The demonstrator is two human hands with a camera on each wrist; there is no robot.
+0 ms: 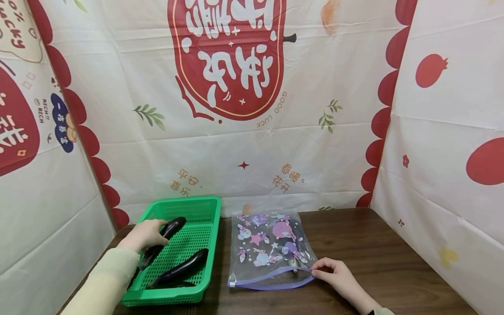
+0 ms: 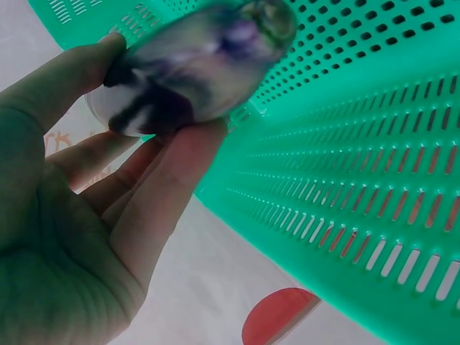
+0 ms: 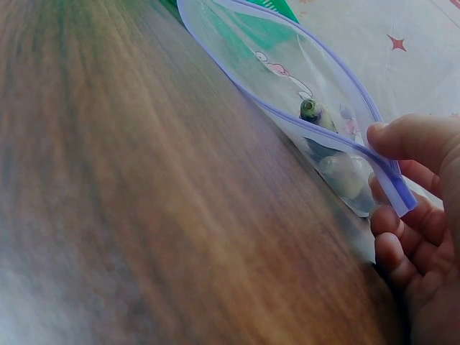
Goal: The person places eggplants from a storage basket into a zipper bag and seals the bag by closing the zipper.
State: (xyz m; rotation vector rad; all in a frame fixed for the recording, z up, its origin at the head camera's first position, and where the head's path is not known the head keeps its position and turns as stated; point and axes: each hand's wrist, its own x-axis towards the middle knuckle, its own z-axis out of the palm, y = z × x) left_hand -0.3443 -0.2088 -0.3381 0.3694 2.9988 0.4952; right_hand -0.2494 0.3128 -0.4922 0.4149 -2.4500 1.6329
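My left hand [image 1: 145,236] grips a dark purple eggplant [image 1: 173,228] over the left side of a green plastic basket [image 1: 215,236]. The left wrist view shows the thumb and fingers around this eggplant [image 2: 208,68], its stem end blurred. A second eggplant [image 1: 183,268] lies in the basket's near half, with part of another dark one beneath it. On the table, a clear zip bag [image 1: 248,245] with cartoon prints lies flat, its purple-edged mouth parted. My right hand [image 1: 336,276] pinches the mouth's right corner. Inside the bag an eggplant's green stem end [image 3: 310,109] shows.
Both the basket and the bag stand on a dark wooden table [image 1: 346,236]. White printed sheets [image 1: 220,157] rise behind it and on both sides. The bag's white slider [image 1: 232,284] sits at the left end of its mouth.
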